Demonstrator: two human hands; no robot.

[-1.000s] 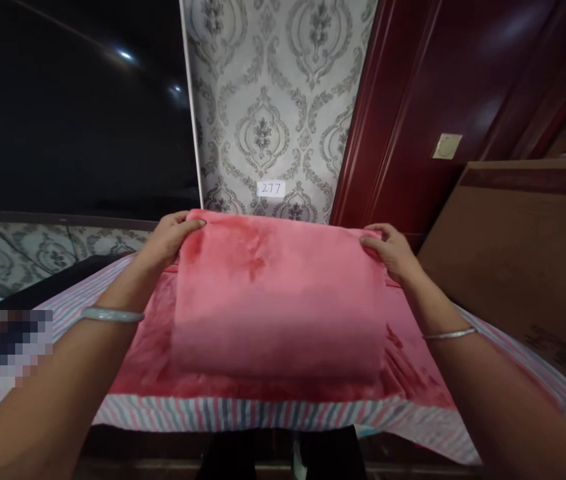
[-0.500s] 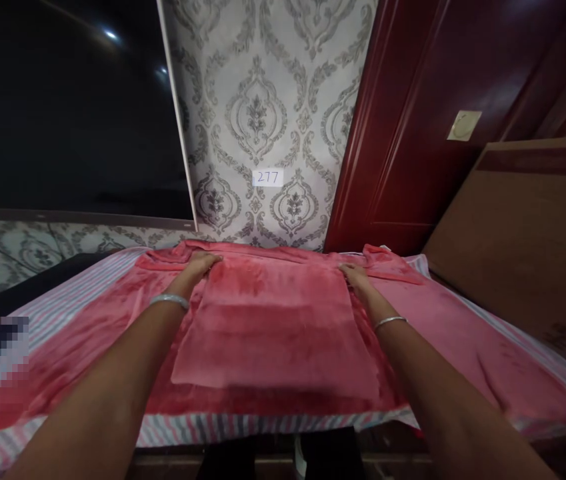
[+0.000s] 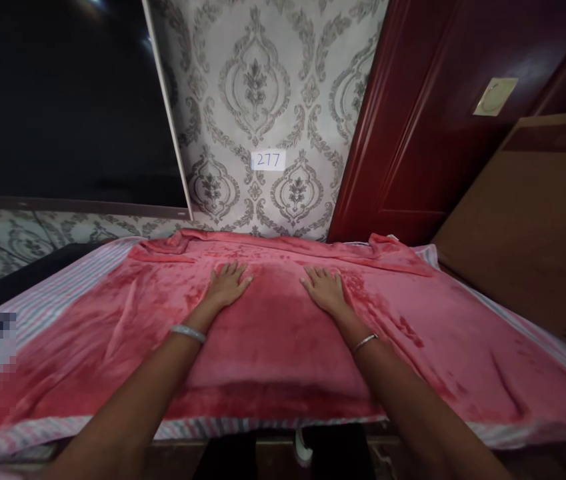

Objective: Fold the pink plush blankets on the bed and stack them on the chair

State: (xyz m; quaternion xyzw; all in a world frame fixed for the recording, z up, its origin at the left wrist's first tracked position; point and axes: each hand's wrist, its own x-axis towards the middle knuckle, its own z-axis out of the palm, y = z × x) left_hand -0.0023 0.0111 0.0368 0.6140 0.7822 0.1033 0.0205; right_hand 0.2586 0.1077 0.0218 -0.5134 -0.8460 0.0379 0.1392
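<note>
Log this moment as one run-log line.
left hand: open, palm down on pink fabric | right hand: likewise | striped cloth: beneath fabric | 277 label: on wall

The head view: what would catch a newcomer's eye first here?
First, the big pink cloth spread over a striped sheet, with the left hand and right hand lying open on its middle. Then the huge black screen at upper left, and the paper reading 277 on the patterned wall.
</note>
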